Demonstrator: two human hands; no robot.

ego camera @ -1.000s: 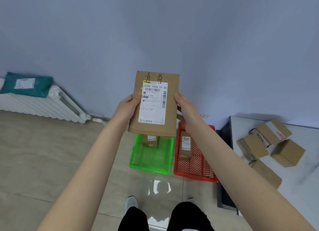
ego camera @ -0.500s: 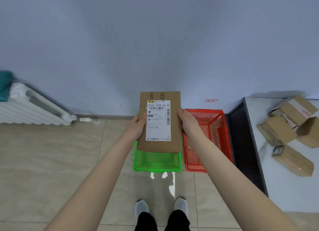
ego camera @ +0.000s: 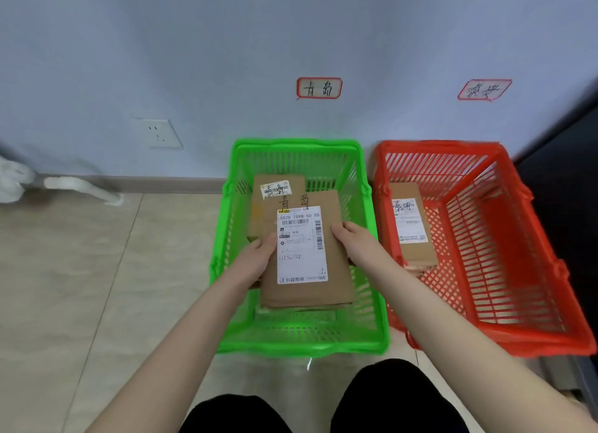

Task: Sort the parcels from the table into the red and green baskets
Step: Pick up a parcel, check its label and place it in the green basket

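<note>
While I held the flat parcel [ego camera: 304,251] low inside the green basket [ego camera: 301,347], both hands were grasping it; my left hand [ego camera: 259,258] clasped the left long edge with the thumb lying on top beside the label, and my right hand [ego camera: 356,241] clasped the right edge the same way, the fingers hidden beneath. Its far end overlapped a smaller parcel [ego camera: 275,186] already lying in that basket; whether it rested there yet I could not tell.

I judged it light and fairly stiff; a thin, oblong cardboard pack with squared corners, unlikely to sag when held by its two long edges about midway along. The plain brown card looked matte and easy to hold; the white printed label looked smoother and slicker, so the bare card at the edges seemed the better place for the fingers. Nothing about it looked fragile, though the corners might dent if dropped.

The green basket was slotted plastic with a thick rolled rim; the red basket [ego camera: 517,339] just to its right was the same make and held another brown parcel [ego camera: 411,225]; both stood on pale glossy floor tiles against the wall.
</note>
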